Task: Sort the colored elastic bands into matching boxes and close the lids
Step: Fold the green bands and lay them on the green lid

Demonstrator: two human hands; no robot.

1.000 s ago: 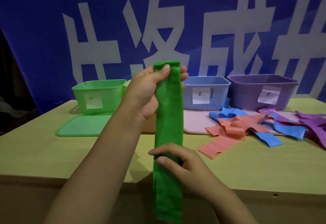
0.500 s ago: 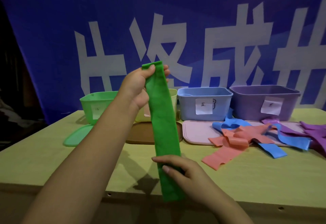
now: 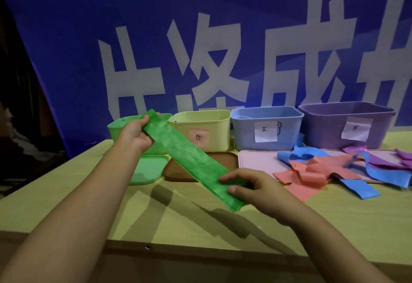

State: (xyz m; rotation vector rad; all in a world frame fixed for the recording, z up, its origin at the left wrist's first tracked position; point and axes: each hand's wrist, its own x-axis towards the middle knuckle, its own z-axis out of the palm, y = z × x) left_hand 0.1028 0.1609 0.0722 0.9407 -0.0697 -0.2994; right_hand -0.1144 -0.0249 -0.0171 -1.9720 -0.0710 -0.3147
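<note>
A long green elastic band (image 3: 191,160) stretches slantwise above the table between both hands. My left hand (image 3: 136,133) pinches its far end just in front of the green box (image 3: 116,128). My right hand (image 3: 256,190) holds its near end between thumb and fingers. Beside the green box stand a yellow box (image 3: 219,126), a blue box (image 3: 243,131) and a purple box (image 3: 323,131), all without lids. Pink bands (image 3: 312,171), blue bands (image 3: 361,189) and purple bands (image 3: 403,157) lie in a loose pile on the right.
A green lid (image 3: 147,169), a brown lid (image 3: 178,172) and a pale pink lid (image 3: 256,160) lie flat in front of the boxes on the yellow-green table (image 3: 200,220). A blue banner with white characters hangs behind. The table's front edge runs across the lower view.
The band went from hanging upright to slanting. My left hand carried its top end away toward the green box; my right hand slid to the lower end. The camera view tilted upward.
</note>
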